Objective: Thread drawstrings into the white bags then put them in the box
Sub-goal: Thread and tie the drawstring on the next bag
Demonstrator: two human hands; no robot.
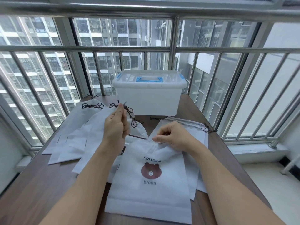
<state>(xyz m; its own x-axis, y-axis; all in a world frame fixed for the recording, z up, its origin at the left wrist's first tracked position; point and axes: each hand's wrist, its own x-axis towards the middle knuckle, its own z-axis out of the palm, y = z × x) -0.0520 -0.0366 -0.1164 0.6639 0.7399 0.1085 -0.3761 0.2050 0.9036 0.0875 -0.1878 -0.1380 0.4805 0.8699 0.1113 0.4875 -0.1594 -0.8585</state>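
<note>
Currently threading: the left hand [116,127] pinches a dark drawstring [129,118] raised above the desk [48,184]; right-hand fingers [158,138] pinch the near bear-print white bag [151,184] at its mouth. Next, the cord probably needs feeding through the hem; the lidded box [149,93] sits far.

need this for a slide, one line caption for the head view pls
Left hand pulls a dark drawstring while right hand pinches the bear-print white bag, closed box behind.

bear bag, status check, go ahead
Left hand pinches drawstring. Right hand pinches bear bag top hem. Box lid closed.
</note>
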